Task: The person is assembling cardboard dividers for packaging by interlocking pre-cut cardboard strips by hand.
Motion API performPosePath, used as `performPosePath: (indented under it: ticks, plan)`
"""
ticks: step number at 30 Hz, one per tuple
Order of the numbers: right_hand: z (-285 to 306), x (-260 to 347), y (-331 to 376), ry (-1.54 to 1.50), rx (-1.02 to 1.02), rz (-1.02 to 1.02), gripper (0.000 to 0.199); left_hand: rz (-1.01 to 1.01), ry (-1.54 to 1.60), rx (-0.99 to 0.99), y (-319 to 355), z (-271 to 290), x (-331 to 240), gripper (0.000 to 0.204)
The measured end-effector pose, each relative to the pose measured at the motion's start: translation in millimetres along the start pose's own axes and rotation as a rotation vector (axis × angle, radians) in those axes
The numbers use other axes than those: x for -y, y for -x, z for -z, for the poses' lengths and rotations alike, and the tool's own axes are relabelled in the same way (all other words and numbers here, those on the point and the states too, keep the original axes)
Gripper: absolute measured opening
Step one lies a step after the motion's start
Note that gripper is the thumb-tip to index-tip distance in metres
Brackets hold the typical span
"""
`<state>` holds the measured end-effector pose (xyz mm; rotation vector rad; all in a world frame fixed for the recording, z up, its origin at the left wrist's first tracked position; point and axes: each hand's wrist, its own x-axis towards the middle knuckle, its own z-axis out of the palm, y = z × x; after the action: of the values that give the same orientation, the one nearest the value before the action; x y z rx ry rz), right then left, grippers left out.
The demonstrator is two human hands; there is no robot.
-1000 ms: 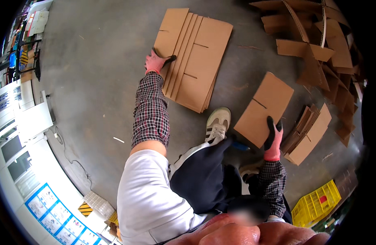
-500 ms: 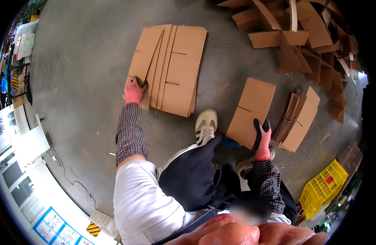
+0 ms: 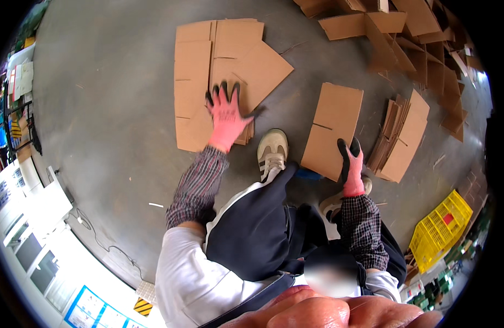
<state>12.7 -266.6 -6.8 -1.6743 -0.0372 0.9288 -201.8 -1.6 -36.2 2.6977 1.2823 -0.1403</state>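
My left hand (image 3: 227, 113), in a pink glove with dark fingertips, is spread open over a stack of flat slotted cardboard sheets (image 3: 191, 63) on the floor. One cardboard sheet (image 3: 265, 71) lies askew on the stack, its corner jutting to the right, partly hidden by that hand. On the right, my right hand (image 3: 352, 169), gloved alike, pinches the near right edge of a slotted cardboard piece (image 3: 336, 115) between thumb and fingers. Beside it a bundle of narrower cardboard pieces (image 3: 405, 139) leans together on edge.
A heap of slotted, interlocked cardboard dividers (image 3: 394, 46) fills the far right. At the lower right stands a yellow plastic crate (image 3: 440, 229). My shoe (image 3: 272, 153) is planted between the stack and the held piece. A cable (image 3: 107, 246) runs along the floor at left.
My left hand has moved right from the stack's left edge and spread its fingers. A top sheet now lies turned across the stack. My right hand keeps its hold.
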Motion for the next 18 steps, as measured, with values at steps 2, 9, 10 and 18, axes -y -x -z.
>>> performPosePath:
  ticks: [2, 9, 10, 18]
  plan:
    - [3, -5, -3, -0.089, -0.031, -0.068, 0.032, 0.022, -0.041, 0.039, -49, -5, -13, 0.094]
    - [33, 6, -21, 0.347, -0.311, 0.336, 0.044, -0.017, 0.389, 0.165, -71, 29, -43, 0.053]
    - [30, 24, -15, 0.483, -0.377, 0.428, 0.049, -0.117, 0.348, 0.117, -57, 47, -68, 0.049]
    - [-5, 76, 1, 1.098, -0.208, 0.632, 0.058, -0.486, 0.134, 0.038, -56, -26, -191, 0.039]
